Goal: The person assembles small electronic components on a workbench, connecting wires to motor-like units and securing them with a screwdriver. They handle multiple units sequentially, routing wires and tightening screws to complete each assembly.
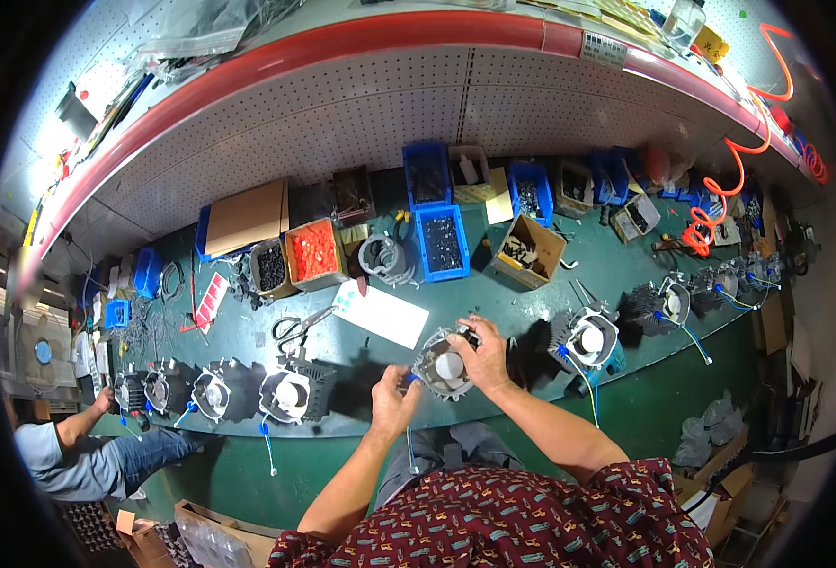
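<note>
In front of me at the bench edge is a round grey metal housing (427,364) with a finned rim and a pale disc inside. My left hand (394,402) is at its left side, thumb and fingers pinched on a blue cable fitting (410,379). A thin cable (412,452) with a small connector hangs below that hand. At the housing's upper right rim, my right hand (482,358) grips the edge with thumb and fingers bent. Whatever lies under the right fingertips is hidden.
Similar housings with hanging cables line the edge, left (288,396) and right (588,339). Scissors (290,329) and a white sheet (380,314) lie behind. Farther back are blue bins (443,244), a box of orange-red parts (314,251) and a cardboard box (532,251). Another person's hand (104,399) is far left.
</note>
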The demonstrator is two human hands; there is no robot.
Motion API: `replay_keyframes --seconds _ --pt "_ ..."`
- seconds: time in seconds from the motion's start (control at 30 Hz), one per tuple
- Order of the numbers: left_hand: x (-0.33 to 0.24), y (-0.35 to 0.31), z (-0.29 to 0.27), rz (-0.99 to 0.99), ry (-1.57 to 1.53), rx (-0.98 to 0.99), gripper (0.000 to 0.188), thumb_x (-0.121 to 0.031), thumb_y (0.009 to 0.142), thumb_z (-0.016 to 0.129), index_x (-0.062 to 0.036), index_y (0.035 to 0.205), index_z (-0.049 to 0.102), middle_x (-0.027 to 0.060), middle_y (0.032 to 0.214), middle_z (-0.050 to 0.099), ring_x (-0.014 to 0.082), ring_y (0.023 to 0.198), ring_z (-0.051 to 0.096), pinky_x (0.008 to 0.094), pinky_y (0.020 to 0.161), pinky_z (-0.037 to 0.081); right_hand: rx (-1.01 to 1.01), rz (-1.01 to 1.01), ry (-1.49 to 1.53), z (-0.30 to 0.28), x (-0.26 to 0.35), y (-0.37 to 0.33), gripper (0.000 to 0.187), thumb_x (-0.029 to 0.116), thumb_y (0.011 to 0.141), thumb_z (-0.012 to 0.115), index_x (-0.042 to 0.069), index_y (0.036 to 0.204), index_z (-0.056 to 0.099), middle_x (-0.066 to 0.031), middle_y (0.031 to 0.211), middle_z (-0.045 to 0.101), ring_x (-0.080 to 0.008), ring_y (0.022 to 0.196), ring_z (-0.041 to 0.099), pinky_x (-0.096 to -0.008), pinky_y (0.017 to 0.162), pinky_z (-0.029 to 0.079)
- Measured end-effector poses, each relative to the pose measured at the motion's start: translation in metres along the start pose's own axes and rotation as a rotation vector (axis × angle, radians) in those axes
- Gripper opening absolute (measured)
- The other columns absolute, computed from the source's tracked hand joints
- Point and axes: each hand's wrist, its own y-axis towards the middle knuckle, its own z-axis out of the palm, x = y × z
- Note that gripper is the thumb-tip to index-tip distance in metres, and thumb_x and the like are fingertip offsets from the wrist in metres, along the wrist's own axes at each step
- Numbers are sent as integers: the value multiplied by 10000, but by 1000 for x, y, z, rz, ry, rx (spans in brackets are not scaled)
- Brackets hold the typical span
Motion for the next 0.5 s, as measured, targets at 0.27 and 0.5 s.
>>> replay_keyframes --seconds 0.27,0.5 --pt "-20 148 -17 319 345 -179 315 -170 856 770 -35 1123 671 214 1050 707 429 956 676 494 854 532 27 68 13 -5 4 1 404 248 837 829 -14 1131 737 -262 1207 671 -377 1217 604 -436 1033 492" --pt "-27 343 26 178 894 70 433 -349 857 765 -34 1145 693 195 1156 711 368 1074 698 460 919 567 57 52 -27 -3 3 0 421 258 835 844 16 1160 729 -252 1217 668 -392 1228 603 -435 1023 514"
